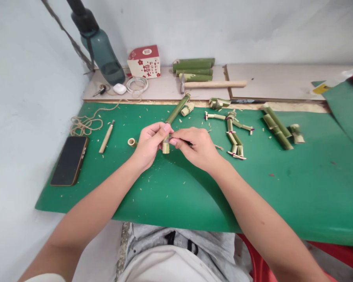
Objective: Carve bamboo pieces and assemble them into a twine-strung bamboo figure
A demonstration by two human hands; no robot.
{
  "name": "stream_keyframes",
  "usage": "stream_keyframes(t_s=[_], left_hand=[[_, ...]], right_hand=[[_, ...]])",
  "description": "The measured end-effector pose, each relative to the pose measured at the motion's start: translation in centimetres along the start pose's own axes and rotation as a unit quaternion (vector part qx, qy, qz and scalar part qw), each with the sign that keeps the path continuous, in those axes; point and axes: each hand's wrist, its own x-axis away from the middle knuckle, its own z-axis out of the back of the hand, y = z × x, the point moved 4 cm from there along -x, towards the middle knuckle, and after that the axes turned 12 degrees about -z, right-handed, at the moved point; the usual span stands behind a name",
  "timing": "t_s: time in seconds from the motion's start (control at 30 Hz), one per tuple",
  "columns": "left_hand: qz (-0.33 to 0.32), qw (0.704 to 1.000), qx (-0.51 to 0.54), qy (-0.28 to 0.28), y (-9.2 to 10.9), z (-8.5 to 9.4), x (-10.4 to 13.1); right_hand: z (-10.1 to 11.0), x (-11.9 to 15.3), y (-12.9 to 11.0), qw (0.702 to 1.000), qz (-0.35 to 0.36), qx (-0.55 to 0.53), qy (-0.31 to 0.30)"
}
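My left hand (150, 144) is closed around a slim green bamboo stick (178, 109), which slants away from me with its pale lower end below my fingers. Thumb and forefinger of my right hand (194, 145) are pinched together against the stick's side near that end; a small greyish patch shows there, but what the fingers hold is hidden. Right of my hands lies a jointed bamboo figure (230, 125) made of short tubes with purple ties. A short bamboo ring (132, 142) rests beside my left hand, and a bamboo offcut (187, 109) lies behind the stick.
On the green mat (176, 196) are a phone (70, 160), a wooden-handled knife (106, 137), twine (85, 125) and bamboo pieces (278, 125). The back ledge holds a hammer (214, 84), bamboo tubes (194, 64), a red-and-white box (144, 62), a tape roll (137, 84) and a bottle (102, 51).
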Motion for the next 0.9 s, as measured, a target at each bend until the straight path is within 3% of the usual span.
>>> stream_keyframes(t_s=[0.43, 0.67, 0.9], left_hand=[[0.030, 0.999, 0.039, 0.021, -0.8, -0.8, 0.7], [-0.008, 0.996, 0.019, 0.089, -0.5, 0.8, -0.5], [-0.030, 0.997, 0.001, 0.065, 0.3, 0.5, -0.5]], right_hand=[[0.4, -0.2, 0.5, 0.999, -0.018, -0.016, -0.049], [-0.4, 0.3, -0.7, 0.988, 0.000, 0.046, -0.145], [1.3, -0.1, -0.1, 1.000, -0.022, -0.013, -0.012]])
